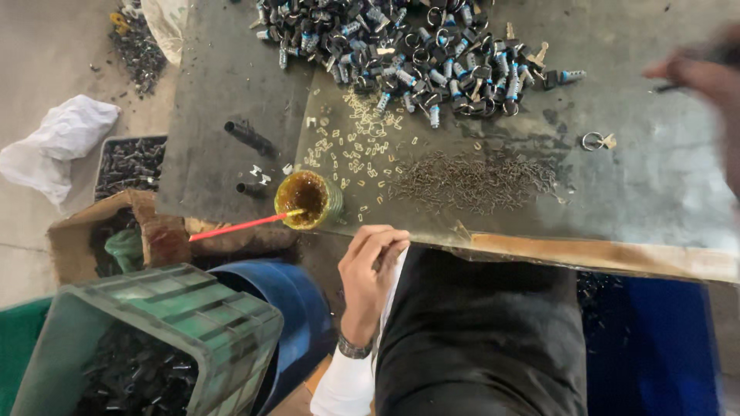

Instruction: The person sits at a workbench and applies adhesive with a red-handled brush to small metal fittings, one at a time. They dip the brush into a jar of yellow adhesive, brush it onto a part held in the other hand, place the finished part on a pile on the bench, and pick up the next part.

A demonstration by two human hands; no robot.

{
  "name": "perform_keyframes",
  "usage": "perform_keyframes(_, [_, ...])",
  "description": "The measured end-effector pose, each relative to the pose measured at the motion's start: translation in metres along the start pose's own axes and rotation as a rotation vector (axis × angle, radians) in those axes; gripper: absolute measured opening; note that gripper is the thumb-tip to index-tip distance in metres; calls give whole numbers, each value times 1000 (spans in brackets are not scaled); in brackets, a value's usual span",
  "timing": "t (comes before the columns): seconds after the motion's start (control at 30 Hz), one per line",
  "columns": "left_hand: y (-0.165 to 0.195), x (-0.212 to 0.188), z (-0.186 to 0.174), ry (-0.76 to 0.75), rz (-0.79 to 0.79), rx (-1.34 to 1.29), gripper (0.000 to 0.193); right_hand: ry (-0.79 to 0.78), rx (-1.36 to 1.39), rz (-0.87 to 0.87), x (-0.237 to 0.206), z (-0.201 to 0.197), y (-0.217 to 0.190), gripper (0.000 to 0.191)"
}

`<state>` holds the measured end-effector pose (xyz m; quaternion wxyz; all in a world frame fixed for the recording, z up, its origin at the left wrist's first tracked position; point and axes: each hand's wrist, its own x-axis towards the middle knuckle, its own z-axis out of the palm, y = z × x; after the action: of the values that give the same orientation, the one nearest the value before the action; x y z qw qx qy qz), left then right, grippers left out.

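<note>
My left hand, a watch on its wrist, hangs just below the front edge of the worn metal-topped table with its fingers curled in; nothing shows in it. Closest to it are a small jar of yellow-brown grease with a red stick leaning in it, and scattered small brass clips. My right hand is blurred at the far right above the table, pinching a thin dark part. A heap of dark and silver lock cylinders lies at the back. A spread of tiny dark pins lies mid-table.
A key ring and black rods lie on the table. To the left stand a green crate of dark parts, a blue drum, a cardboard box, a tray of parts and a white cloth.
</note>
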<state>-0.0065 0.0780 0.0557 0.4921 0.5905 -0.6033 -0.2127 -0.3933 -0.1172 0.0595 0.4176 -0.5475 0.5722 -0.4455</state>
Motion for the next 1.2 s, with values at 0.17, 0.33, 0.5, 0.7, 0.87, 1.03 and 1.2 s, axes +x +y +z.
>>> perform_keyframes(0.17, [10,1,15,-76,-25,-132,5,12,-115,-316,-138,12,-24,24])
perform_keyframes(0.33, [22,1,34,-208,-60,-226,14,-46,1060,-31,-201,87,-11,20])
perform_keyframes(0.5, [37,-1,38,-344,-221,-349,14,24,923,153,-220,138,7,13])
perform_keyframes(0.7, [27,-15,50,-285,-296,-502,11,-18,667,206,-223,149,24,18])
perform_keyframes(0.87, [26,-25,53,-268,-321,-549,7,-131,919,239,-224,148,17,17])
perform_keyframes(1.03, [33,-21,53,-298,-240,-447,10,-107,982,380,-227,149,7,15])
perform_keyframes(1.2, [40,-14,59,-300,-117,-321,14,-134,1010,426,-232,150,7,19])
